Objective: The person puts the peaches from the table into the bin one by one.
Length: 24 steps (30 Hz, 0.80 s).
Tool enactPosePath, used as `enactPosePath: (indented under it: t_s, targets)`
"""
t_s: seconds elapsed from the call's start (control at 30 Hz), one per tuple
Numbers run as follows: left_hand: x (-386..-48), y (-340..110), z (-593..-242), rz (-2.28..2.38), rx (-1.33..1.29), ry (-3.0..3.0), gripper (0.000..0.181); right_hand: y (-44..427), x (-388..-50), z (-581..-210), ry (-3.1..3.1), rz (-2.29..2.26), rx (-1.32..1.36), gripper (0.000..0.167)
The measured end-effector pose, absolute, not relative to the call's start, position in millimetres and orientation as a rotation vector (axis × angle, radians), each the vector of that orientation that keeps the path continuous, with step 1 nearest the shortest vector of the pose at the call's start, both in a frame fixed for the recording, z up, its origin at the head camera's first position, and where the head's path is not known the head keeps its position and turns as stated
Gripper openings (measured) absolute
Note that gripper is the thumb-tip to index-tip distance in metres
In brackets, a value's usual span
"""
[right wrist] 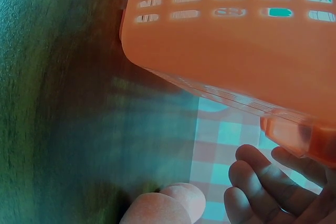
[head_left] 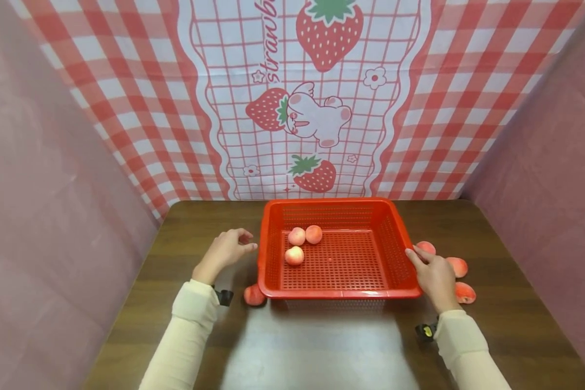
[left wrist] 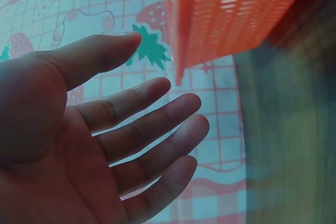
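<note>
A red perforated basket [head_left: 338,294] stands on the table with three peaches [head_left: 294,255] in its left part. My left hand [head_left: 224,250] is just left of the basket, fingers apart and holding nothing; the left wrist view shows the open palm [left wrist: 100,129] beside the basket's rim [left wrist: 181,35]. At the right rim is my right hand [head_left: 436,276], its thumb tip over the rim. In the right wrist view, loosely bent fingers [right wrist: 268,182] lie below the rim [right wrist: 289,135], with no firm grip visible; the thumb is hidden there.
One peach [head_left: 254,295] lies by the basket's front left corner. Three more, including one peach [head_left: 465,293], lie right of the basket near my right hand. A checked strawberry-print cloth [head_left: 317,124] hangs behind the wooden table [head_left: 141,303], with pink cloth on both sides.
</note>
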<state>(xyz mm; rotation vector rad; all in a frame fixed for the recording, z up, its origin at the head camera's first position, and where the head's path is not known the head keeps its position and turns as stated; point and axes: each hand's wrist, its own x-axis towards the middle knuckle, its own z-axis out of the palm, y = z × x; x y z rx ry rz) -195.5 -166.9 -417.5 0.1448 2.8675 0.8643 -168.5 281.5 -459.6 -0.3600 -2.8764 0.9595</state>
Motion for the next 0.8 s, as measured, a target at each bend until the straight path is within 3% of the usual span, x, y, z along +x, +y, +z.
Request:
enactPosePath:
  t_s: [0.8]
  targets:
    - [-171.9,-178.1,-458.3,0.797,0.254,2.738,0.034,282.2,-167.5,-460.5,-2.841,0.955,-0.312,0.059]
